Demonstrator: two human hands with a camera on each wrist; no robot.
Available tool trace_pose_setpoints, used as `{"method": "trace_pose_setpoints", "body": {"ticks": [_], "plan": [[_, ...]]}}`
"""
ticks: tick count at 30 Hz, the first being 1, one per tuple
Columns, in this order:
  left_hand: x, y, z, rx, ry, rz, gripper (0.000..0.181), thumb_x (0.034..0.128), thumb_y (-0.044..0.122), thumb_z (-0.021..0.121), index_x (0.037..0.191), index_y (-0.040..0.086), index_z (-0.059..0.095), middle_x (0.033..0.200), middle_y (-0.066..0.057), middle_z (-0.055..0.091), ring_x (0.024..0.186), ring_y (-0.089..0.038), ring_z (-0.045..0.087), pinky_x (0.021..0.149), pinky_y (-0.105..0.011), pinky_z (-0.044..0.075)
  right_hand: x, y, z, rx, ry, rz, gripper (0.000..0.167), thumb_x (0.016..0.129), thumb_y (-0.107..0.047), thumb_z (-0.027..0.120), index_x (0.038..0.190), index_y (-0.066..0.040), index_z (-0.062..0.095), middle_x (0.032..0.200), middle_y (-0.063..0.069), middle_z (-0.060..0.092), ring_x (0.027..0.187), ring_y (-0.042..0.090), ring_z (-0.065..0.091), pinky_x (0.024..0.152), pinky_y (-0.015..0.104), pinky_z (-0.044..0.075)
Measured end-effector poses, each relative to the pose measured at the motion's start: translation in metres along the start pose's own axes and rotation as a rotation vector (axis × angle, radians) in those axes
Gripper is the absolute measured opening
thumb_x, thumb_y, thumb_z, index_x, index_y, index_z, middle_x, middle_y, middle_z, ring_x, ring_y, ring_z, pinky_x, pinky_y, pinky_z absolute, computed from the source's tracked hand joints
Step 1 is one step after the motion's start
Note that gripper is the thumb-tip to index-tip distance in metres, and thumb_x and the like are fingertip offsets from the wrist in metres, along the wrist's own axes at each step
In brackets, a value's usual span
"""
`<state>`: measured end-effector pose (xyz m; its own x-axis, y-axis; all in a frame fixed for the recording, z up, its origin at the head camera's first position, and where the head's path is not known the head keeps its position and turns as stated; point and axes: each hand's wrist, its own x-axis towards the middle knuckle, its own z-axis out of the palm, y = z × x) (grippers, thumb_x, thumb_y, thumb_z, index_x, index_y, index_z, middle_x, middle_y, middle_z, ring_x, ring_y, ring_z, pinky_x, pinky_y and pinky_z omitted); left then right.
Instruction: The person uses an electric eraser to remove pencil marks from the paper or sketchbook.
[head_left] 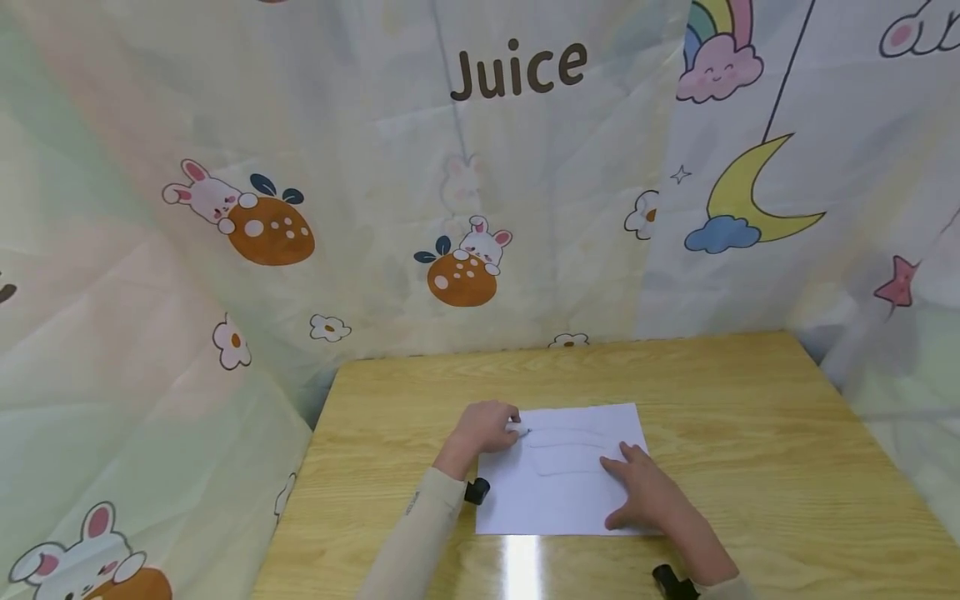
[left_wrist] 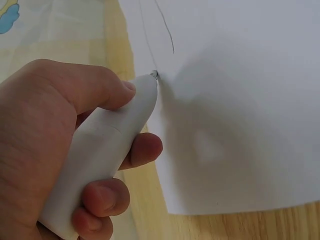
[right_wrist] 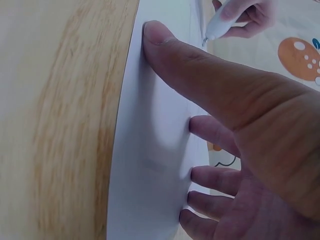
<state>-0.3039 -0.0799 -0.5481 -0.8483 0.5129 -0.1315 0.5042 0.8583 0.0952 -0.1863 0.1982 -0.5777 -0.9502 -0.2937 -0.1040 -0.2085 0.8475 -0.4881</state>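
A white sheet of paper (head_left: pixel 540 508) lies on the wooden table, with thin dark curved lines drawn on its upper half. My left hand (head_left: pixel 483 427) is at the sheet's upper left and grips a thick white pen (left_wrist: pixel 100 135), thumb on one side and fingers curled round the other. Its small dark tip (left_wrist: pixel 154 75) is at the end of a drawn line near the paper's edge. On the right part of the sheet rests my right hand (head_left: pixel 648 496), thumb and fingers spread, fingertips touching the paper. Nothing is held in it.
The wooden table (head_left: pixel 420 383) extends around the paper on all sides. Behind it hangs a printed curtain (head_left: pixel 360 208) with rabbits, fruit and a moon. Black wrist cameras sit at the left wrist (head_left: pixel 477 491) and right wrist (head_left: pixel 675 582). A bright reflection falls below the sheet.
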Motion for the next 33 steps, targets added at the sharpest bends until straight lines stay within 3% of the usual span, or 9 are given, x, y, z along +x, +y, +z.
{"method": "trace_pose_setpoints", "body": {"ticks": [8,14,20,27,33], "plan": [[0.0019,0.0012,-0.0017,-0.02,-0.02,0.023,0.024,0.0894,0.032,0.064,0.11,0.021,0.071,0.095,0.006,0.069,0.071,-0.008,0.055,0.063,-0.029,0.047,-0.0008,0.0015,0.0006,-0.011,0.006,-0.002,0.096,0.05,-0.039,0.095,0.131,-0.002,0.06,0.142,0.036,0.035,0.131,0.055,0.028,0.099,0.063,0.033],[-0.0002,0.0018,-0.0049,-0.006,-0.005,0.007,0.023,0.088,0.031,0.066,0.107,0.021,0.072,0.091,0.006,0.069,0.068,-0.009,0.055,0.06,-0.029,0.047,0.0003,0.0014,-0.0002,-0.014,0.004,-0.002,0.095,0.052,-0.038,0.095,0.132,-0.002,0.059,0.143,0.036,0.035,0.132,0.055,0.028,0.099,0.063,0.033],[0.0024,0.0074,-0.0085,-0.004,-0.013,0.05,0.024,0.088,0.03,0.065,0.108,0.02,0.073,0.097,0.006,0.07,0.073,-0.009,0.058,0.062,-0.029,0.048,-0.0027,-0.0002,-0.0003,-0.004,-0.006,0.003,0.093,0.052,-0.036,0.095,0.131,-0.001,0.06,0.142,0.036,0.035,0.131,0.056,0.028,0.1,0.063,0.032],[-0.0017,0.005,-0.0065,-0.015,-0.038,-0.011,0.023,0.088,0.03,0.066,0.108,0.02,0.072,0.095,0.005,0.069,0.069,-0.01,0.054,0.062,-0.03,0.047,-0.004,-0.0027,0.0009,0.016,0.009,0.0,0.092,0.052,-0.034,0.095,0.131,-0.001,0.06,0.143,0.035,0.035,0.132,0.054,0.028,0.1,0.063,0.032],[0.0017,0.0081,-0.0054,-0.008,-0.024,0.036,0.025,0.0883,0.03,0.065,0.109,0.019,0.072,0.098,0.004,0.07,0.07,-0.009,0.055,0.062,-0.03,0.048,-0.0046,-0.0016,0.0015,0.018,0.011,-0.004,0.092,0.053,-0.034,0.095,0.131,0.0,0.059,0.143,0.036,0.034,0.132,0.055,0.027,0.101,0.063,0.031]]}}
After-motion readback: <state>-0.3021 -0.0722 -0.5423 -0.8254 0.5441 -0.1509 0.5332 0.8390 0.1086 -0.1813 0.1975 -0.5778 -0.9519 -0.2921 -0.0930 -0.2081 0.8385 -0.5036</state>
